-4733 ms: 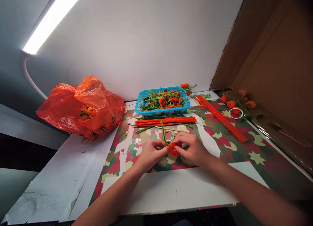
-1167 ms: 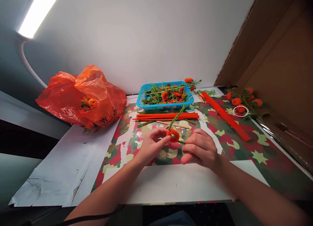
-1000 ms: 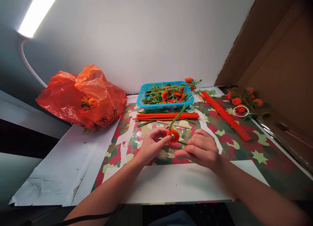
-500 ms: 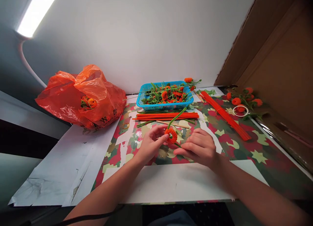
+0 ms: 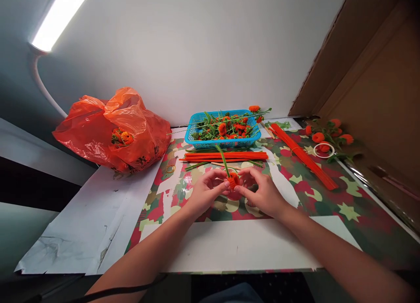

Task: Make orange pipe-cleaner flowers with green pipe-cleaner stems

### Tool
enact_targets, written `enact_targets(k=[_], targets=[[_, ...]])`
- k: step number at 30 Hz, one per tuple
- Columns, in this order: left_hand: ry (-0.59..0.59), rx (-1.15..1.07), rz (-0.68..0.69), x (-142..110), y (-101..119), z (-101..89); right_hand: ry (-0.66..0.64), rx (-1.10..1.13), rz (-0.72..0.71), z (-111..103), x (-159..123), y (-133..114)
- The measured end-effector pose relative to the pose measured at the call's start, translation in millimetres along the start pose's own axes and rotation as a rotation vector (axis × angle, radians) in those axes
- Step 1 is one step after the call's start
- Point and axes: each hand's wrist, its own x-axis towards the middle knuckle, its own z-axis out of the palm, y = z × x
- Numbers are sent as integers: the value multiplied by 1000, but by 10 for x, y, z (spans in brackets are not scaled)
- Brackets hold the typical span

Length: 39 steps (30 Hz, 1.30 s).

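An orange pipe-cleaner flower (image 5: pixel 233 180) is held between both hands above the middle of the table, its green stem (image 5: pixel 223 159) pointing up and away. My left hand (image 5: pixel 210 187) pinches the flower from the left with thumb and fingertips. From the right, my right hand (image 5: pixel 260 190) closes thumb and fingers on the same flower. Just beyond the hands lies a row of orange pipe cleaners (image 5: pixel 226 156), with green pieces and a thin wooden stick around it.
Behind stands a blue basket (image 5: pixel 223 144) of orange flowers and green stems. An orange plastic bag (image 5: pixel 88 132) with flowers inside sits left. To the right are a tied bundle of orange pipe cleaners (image 5: pixel 305 158), a white ring (image 5: pixel 324 150) and more flowers (image 5: pixel 336 132). A lamp (image 5: pixel 61 21) shines upper left.
My right hand has moved up and left, from the green end below the flower onto the flower itself. The flower has turned, so its ring shape no longer faces me and its stem stands steeper.
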Motion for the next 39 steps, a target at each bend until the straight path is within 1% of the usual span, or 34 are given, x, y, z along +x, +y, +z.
enact_targets(k=[3,5,7,9,11,14,16,19,21,24,27,29,31,33,35,37,39], targets=[[-18,75,60,-12,-1,-4,-51,91,27,14,14,44],[-30,201,162,-25,-1,-14,-90,105,28,14,16,48],[-30,374,298,-35,-9,-28,-101,59,5,8,13,29],[-9,545,433,-42,-27,-43,-77,-17,-41,3,9,-1],[25,670,539,-47,-48,-53,-39,-84,-110,4,8,-23],[28,755,620,-53,-70,-68,-14,-140,-214,14,12,-25],[17,773,631,-54,-75,-85,-17,-173,-239,10,18,-12],[21,801,643,-48,-77,-119,-46,-248,-227,-45,32,6],[27,809,660,-42,-82,-137,-105,-339,-244,-111,41,15],[36,819,648,-38,-91,-146,-229,-511,-272,-203,47,41],[18,808,663,-28,-86,-157,-302,-597,-275,-235,44,81],[3,798,703,-9,-66,-187,-319,-610,-282,-226,44,101],[-19,809,706,18,-33,-235,-305,-612,-282,-217,49,101],[-50,827,641,47,5,-283,-269,-597,-266,-219,57,78],[-47,802,534,67,39,-307,-238,-564,-250,-232,66,37],[-7,709,419,75,63,-299,-224,-495,-255,-244,72,-8],[41,566,300,75,75,-272,-203,-350,-256,-247,74,-36]])
